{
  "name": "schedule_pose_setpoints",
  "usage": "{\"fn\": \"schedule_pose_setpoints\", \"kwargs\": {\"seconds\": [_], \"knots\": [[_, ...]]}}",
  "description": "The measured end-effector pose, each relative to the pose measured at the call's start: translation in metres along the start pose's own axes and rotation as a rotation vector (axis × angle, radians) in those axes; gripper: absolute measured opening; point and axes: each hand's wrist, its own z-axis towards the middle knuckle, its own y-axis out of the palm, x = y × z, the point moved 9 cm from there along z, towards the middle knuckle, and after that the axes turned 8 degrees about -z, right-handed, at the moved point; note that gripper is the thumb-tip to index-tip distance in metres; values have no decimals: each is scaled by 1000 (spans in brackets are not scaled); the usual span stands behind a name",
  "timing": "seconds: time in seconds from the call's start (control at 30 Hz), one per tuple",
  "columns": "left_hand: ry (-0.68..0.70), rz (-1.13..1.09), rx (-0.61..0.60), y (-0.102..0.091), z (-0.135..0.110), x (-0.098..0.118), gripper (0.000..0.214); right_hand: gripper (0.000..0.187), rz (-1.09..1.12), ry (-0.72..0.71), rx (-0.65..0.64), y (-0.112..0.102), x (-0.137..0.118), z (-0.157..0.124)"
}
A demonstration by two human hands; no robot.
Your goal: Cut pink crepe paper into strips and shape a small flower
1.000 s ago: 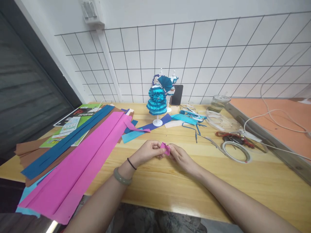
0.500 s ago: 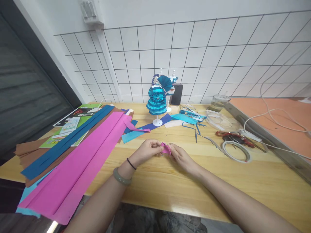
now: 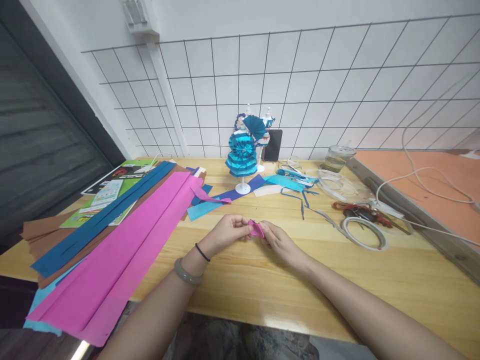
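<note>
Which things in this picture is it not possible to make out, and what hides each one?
All in the head view:
- Small pink paper: partly covered by the left hand and right hand.
- Rear stand: partly behind the blue dress.
- Green book: print too small, partly under a blue strip.
- Wall box: cut off by the top edge.

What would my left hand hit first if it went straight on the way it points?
Your right hand, most likely, just past the small pink piece your left hand holds; exact depth is unclear.
</note>
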Motion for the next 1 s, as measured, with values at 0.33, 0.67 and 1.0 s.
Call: {"fn": "schedule_pose_setpoints", "kwargs": {"seconds": [0.33,0.67,1.0], "knots": [[3,-41,1,-1,1,-3,30,42,3,16,11,0,5,-1],[-2,-49,14,-2,0,-2,32,40,32,-18,-9,1,0,-1],[7,-27,12,0,-2,4,28,41,26,-10,2,0,0,-1]]}}
